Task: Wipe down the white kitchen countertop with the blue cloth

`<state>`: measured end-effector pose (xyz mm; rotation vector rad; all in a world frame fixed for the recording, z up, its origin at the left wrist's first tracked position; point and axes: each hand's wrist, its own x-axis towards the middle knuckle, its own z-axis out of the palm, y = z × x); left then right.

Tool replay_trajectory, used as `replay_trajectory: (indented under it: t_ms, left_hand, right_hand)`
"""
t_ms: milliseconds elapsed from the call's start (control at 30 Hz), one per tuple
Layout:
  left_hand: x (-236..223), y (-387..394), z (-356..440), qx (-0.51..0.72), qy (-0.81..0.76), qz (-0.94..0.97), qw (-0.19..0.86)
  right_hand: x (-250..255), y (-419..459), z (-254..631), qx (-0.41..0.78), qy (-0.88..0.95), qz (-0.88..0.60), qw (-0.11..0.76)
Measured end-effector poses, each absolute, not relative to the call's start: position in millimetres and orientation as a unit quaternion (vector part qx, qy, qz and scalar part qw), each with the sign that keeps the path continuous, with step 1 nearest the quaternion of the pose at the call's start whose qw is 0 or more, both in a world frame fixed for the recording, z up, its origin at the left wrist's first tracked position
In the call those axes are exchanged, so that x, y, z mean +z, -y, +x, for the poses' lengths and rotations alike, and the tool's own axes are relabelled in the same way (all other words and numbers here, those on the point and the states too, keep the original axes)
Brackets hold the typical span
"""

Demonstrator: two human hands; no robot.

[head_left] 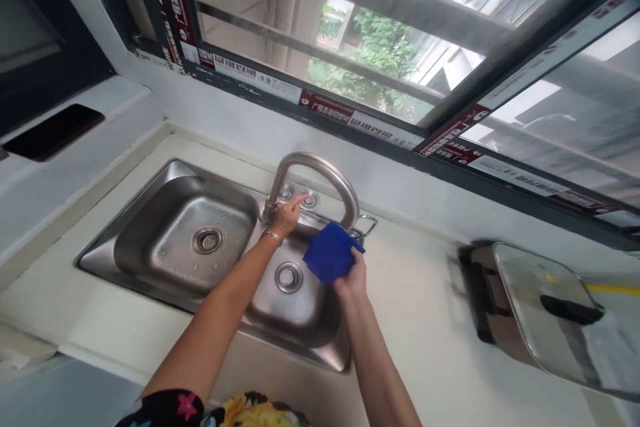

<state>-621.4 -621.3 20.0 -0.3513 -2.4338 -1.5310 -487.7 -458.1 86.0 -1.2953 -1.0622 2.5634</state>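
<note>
My left hand (pixel 286 219) is at the base of the curved metal faucet (pixel 320 160), closed around its handle, with one digit sticking out to the right. Most of the handle is hidden by the hand. In my right hand (pixel 355 275) is a blue cloth (pixel 327 253), pinched at its right and lower edges. It hangs spread out below the spout, over the right basin (pixel 307 310) of the steel double sink. I cannot make out any water running from the spout.
The left basin (pixel 170 240) has water drops in it. A wire holder (pixel 369 225) stands behind the right basin. On the counter at right is an electric pan with a glass lid (pixel 530 280). A dark phone-like slab (pixel 55 132) lies on the left ledge. Windows (pixel 350 47) run along the back.
</note>
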Motion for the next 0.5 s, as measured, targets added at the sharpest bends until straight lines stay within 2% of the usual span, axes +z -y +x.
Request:
replay_trajectory:
  t_ms: [500]
  left_hand:
    - [17,625,-623,-0.496,0.849,-0.132,0.125]
  right_hand:
    - [67,466,-494,0.844,0.366,-0.387,0.061]
